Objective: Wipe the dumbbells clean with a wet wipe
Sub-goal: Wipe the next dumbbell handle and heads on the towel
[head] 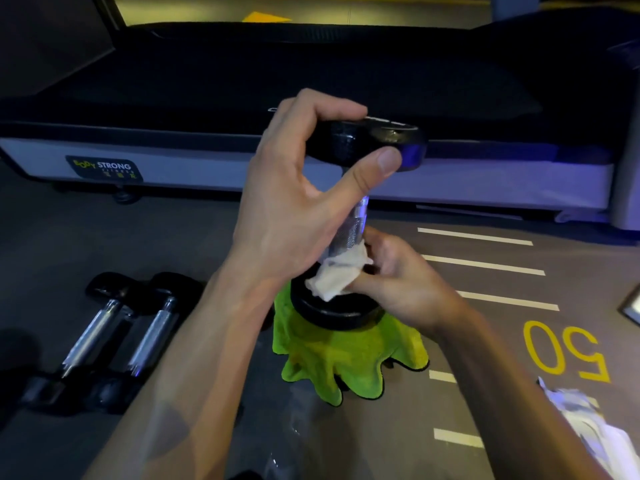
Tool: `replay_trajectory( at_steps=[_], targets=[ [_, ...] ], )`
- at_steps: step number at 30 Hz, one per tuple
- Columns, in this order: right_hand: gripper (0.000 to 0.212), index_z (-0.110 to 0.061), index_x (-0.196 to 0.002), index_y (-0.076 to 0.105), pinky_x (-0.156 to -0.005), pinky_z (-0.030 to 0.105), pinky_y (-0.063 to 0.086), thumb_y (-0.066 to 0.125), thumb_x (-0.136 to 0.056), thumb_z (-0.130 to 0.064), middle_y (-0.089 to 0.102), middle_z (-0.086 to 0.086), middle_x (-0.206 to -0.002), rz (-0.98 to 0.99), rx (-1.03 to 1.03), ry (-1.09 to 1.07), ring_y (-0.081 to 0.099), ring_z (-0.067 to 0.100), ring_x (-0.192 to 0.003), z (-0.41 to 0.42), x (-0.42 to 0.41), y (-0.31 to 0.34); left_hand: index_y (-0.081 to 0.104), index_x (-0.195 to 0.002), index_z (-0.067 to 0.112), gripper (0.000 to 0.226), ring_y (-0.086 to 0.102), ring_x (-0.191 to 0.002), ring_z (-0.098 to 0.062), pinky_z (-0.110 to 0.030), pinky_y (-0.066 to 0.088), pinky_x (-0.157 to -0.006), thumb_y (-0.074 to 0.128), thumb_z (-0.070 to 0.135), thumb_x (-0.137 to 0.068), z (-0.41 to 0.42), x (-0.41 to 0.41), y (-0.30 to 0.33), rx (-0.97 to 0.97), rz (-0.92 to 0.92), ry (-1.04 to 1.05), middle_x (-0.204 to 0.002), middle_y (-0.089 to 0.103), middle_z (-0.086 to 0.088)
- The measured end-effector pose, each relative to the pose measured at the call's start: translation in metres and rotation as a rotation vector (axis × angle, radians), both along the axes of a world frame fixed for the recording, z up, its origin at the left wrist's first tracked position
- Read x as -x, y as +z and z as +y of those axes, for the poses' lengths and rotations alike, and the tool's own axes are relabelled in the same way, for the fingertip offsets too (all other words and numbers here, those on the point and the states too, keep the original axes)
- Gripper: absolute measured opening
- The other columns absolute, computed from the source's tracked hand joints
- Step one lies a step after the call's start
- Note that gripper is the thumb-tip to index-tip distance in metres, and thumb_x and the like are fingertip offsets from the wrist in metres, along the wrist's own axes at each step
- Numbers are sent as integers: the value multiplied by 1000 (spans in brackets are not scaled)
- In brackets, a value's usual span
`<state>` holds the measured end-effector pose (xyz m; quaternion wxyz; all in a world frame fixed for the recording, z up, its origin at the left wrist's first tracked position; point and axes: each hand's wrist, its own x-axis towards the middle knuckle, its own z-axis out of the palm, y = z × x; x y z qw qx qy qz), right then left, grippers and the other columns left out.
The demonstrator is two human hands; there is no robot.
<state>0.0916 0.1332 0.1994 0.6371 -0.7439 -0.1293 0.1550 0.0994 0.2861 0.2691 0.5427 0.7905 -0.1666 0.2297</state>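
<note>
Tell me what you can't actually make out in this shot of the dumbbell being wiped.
Head view only:
- What the green cloth covers: hidden beneath it.
- Upright dumbbell top-face marking: covered by left hand.
- Right hand fingers: behind the wet wipe and handle.
- Two lying dumbbells, near ends: too dark.
- White wrapper: blurred, cut by the edge.

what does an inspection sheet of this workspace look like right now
surface: grey gym floor with white stripes and a yellow 50.
job's things: upright dumbbell standing on a green cloth; wet wipe at the handle's base; two dumbbells lying at left.
clutter: crumpled white wrapper at right.
hands: left hand grips the top head; right hand presses the wipe on the handle.
cables: nothing seen.
surroundings: treadmill behind.
</note>
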Motion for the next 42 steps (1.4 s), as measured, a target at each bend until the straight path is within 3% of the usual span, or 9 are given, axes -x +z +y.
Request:
replay_trajectory(
  at_steps=[6, 10, 16, 21, 26, 29, 34, 37, 42],
  targets=[
    [92, -28, -142, 50, -107, 32, 47, 96, -62, -39, 61, -9, -137, 14, 274, -319, 57, 7, -127, 1, 6, -9, 61, -118, 28, 35, 65, -114, -13, -26, 49, -97, 79, 43, -92, 1, 1, 1, 12, 14, -3, -123, 67, -1],
    [41, -24, -89, 67, -65, 25, 49, 92, -63, -44, 72, -7, -82, -79, 271, -523, 64, 5, -77, 5, 24, -7, 61, -118, 29, 35, 65, -113, -12, -23, 48, -97, 79, 43, -92, 2, 0, 0, 11, 17, -4, -123, 66, -1],
    [19, -21, -101, 67, -96, 45, 54, 67, -87, -8, 77, -1, -98, -94, -91, -373, 71, 17, -98, 16, 33, 0, 61, -118, 28, 35, 65, -114, -12, -20, 46, -97, 79, 42, -92, 4, -1, 0, 20, 14, -10, -124, 66, -1],
    [52, 5, -91, 54, -95, 71, 42, 47, -65, -39, 67, 16, -88, 73, 60, -140, 57, 36, -83, 20, 0, 17, 61, -119, 28, 36, 64, -114, -9, -17, 45, -96, 79, 41, -92, 3, -1, 0, 8, 15, -17, -123, 66, -1],
    [26, -28, -89, 64, -98, 21, 44, 42, -102, -32, 71, -18, -91, -95, 375, -143, 62, -2, -95, 15, 22, 7, 61, -116, 27, 32, 63, -101, -3, -20, 48, -91, 78, 40, -93, 13, -9, -3, 73, 20, 47, -116, 68, -7],
    [41, -30, -117, 55, -123, 47, 22, 23, -96, -43, 61, -10, -126, -335, 675, -112, 47, 10, -131, 20, 45, -1, 60, -114, 28, 29, 63, -101, -3, -22, 48, -91, 76, 41, -94, 20, -12, -7, 128, 26, 66, -116, 68, -6],
    [80, -32, -164, 12, -118, 11, -15, 29, -86, -39, 0, -28, -164, -151, 332, -135, -18, -36, -131, 33, 55, 11, 59, -115, 24, 27, 62, -98, 0, -17, 45, -89, 75, 36, -96, 25, -13, -7, 132, 15, 85, -110, 66, 3],
    [58, -34, -153, 46, -128, 30, 15, 43, -95, -38, 40, -26, -157, -59, -5, -277, 23, -14, -147, 31, 52, 13, 59, -114, 25, 27, 62, -99, -2, -20, 46, -91, 75, 37, -96, 28, -12, -8, 132, 20, 83, -109, 66, 4],
    [30, -19, -99, 70, -89, 49, 55, 44, -102, -33, 75, 3, -94, -246, 76, -392, 69, 23, -92, 32, 9, 13, 59, -116, 27, 29, 63, -104, -4, -19, 46, -93, 75, 39, -95, 26, -9, -7, 94, 13, 67, -115, 68, -3]
  ],
)
